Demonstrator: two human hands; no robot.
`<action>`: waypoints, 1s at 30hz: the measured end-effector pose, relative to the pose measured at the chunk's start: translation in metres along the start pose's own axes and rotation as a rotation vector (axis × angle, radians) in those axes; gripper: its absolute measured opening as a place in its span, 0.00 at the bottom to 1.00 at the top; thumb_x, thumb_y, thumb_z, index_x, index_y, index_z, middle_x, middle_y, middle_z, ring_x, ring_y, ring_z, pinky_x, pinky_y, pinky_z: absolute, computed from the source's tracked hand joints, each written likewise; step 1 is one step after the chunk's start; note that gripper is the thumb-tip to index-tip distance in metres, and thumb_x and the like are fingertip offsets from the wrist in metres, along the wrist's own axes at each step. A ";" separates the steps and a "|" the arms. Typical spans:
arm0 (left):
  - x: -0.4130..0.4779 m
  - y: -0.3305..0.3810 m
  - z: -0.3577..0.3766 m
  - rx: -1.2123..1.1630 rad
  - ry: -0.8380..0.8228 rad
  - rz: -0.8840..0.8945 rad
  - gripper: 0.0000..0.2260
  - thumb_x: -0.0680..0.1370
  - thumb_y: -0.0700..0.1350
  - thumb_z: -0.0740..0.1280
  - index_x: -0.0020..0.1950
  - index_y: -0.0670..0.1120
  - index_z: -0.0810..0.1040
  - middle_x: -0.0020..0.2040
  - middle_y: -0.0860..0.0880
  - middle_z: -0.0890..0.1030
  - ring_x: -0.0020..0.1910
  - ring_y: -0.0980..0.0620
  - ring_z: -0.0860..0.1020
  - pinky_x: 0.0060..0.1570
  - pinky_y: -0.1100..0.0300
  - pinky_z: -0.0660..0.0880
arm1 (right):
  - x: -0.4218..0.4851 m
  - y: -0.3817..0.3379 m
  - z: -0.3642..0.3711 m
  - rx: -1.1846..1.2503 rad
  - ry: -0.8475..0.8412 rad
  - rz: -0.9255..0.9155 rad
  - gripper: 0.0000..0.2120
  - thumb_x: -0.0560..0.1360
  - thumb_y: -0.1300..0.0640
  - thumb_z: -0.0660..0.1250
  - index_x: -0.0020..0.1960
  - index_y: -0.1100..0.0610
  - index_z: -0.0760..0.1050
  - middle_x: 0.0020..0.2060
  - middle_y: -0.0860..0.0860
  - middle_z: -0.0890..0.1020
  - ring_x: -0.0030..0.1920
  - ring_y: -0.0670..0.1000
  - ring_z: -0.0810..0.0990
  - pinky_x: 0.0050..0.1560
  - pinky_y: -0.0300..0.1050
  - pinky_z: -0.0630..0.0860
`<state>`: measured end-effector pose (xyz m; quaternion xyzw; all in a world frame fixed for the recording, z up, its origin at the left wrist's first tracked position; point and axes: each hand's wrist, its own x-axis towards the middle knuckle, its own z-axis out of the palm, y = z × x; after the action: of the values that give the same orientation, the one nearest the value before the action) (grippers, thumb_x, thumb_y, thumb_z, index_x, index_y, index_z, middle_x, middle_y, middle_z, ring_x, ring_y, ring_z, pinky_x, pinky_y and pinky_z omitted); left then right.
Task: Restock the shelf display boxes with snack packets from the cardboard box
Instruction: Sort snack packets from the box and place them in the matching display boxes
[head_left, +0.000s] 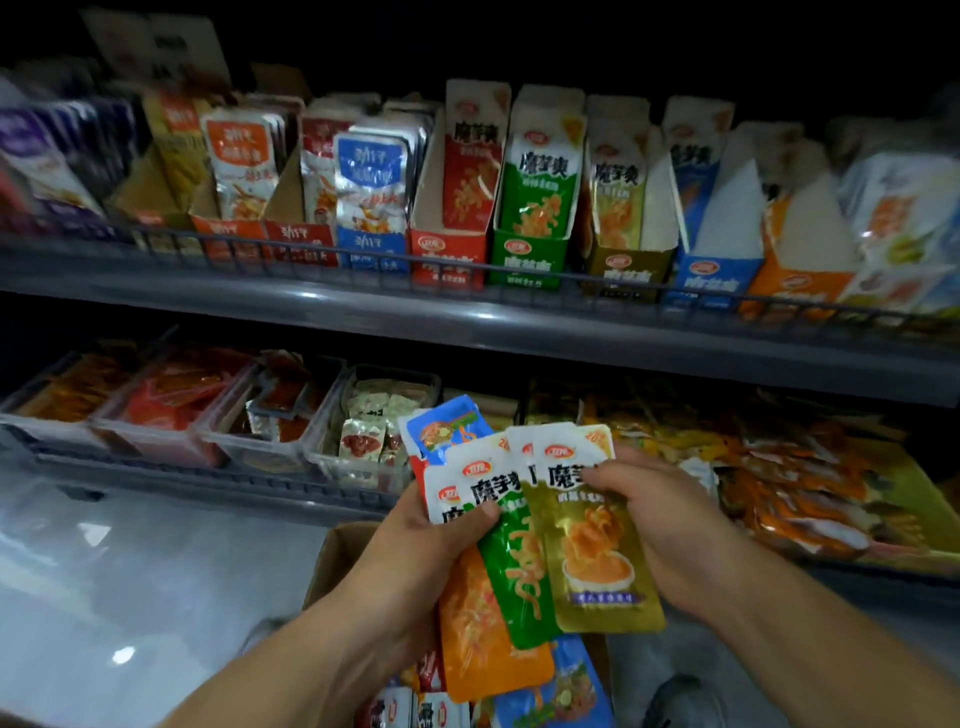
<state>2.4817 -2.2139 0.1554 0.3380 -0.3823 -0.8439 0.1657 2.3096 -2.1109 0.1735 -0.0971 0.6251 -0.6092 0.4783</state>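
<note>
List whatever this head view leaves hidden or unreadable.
Head view throughout.
The box: mostly behind the left hand and packets; the bottom edge cuts it off.
Number of packets held: they overlap, so the rear ones are hidden.
The far-left display boxes: dark, labels blurred.
The gold packet: small print too small.

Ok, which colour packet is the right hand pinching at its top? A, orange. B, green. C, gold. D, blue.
C: the right hand pinches the top of the gold packet, while the left hand holds the green packet and the orange packet.
</note>
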 end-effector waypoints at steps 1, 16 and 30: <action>-0.001 0.006 0.002 0.008 -0.012 0.013 0.16 0.79 0.35 0.69 0.66 0.46 0.77 0.53 0.39 0.87 0.48 0.39 0.87 0.40 0.48 0.85 | -0.002 -0.006 0.001 0.000 -0.002 -0.006 0.10 0.79 0.66 0.62 0.56 0.60 0.80 0.44 0.62 0.86 0.36 0.57 0.85 0.38 0.50 0.82; -0.012 0.069 0.040 0.062 -0.163 0.207 0.21 0.74 0.36 0.70 0.67 0.46 0.76 0.55 0.39 0.86 0.51 0.38 0.86 0.44 0.46 0.85 | -0.038 -0.131 -0.016 0.094 0.018 -0.475 0.15 0.79 0.69 0.62 0.64 0.58 0.75 0.53 0.58 0.86 0.54 0.56 0.85 0.48 0.56 0.83; -0.001 0.089 0.054 0.034 -0.102 0.235 0.14 0.80 0.35 0.68 0.62 0.48 0.78 0.50 0.43 0.88 0.45 0.43 0.87 0.36 0.51 0.84 | 0.046 -0.255 0.001 -0.284 0.403 -0.859 0.14 0.80 0.63 0.66 0.65 0.60 0.73 0.51 0.51 0.82 0.48 0.49 0.83 0.38 0.39 0.82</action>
<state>2.4472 -2.2424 0.2489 0.2502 -0.4414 -0.8282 0.2380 2.1687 -2.2053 0.3689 -0.2905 0.6854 -0.6668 0.0354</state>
